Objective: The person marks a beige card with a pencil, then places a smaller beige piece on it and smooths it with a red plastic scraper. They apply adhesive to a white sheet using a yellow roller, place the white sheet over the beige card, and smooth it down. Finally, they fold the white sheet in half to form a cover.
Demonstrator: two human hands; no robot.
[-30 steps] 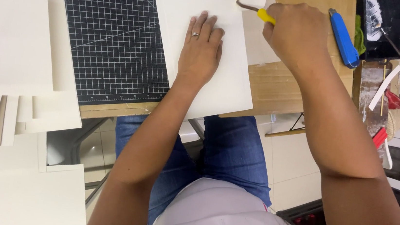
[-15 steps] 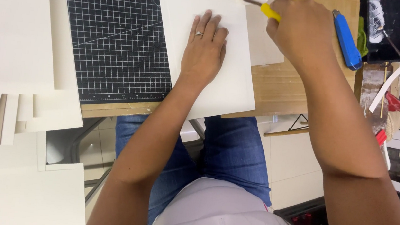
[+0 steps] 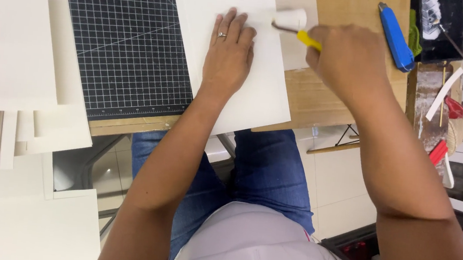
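Left hand (image 3: 228, 53) rests flat on white sheet (image 3: 229, 11); right hand (image 3: 350, 59) grip clenched around roller (image 3: 294, 22).

Craft workshop, gridded cutting mat (image 3: 127, 41), blue utility knife (image 3: 395, 37), stacked white boards (image 3: 12, 30)

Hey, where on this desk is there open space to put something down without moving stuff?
The black cutting mat is bare left of the white sheet. Bare brown board lies below the right hand and roller. Crowded: the right edge, with the blue knife and tools, and the left paper stacks.
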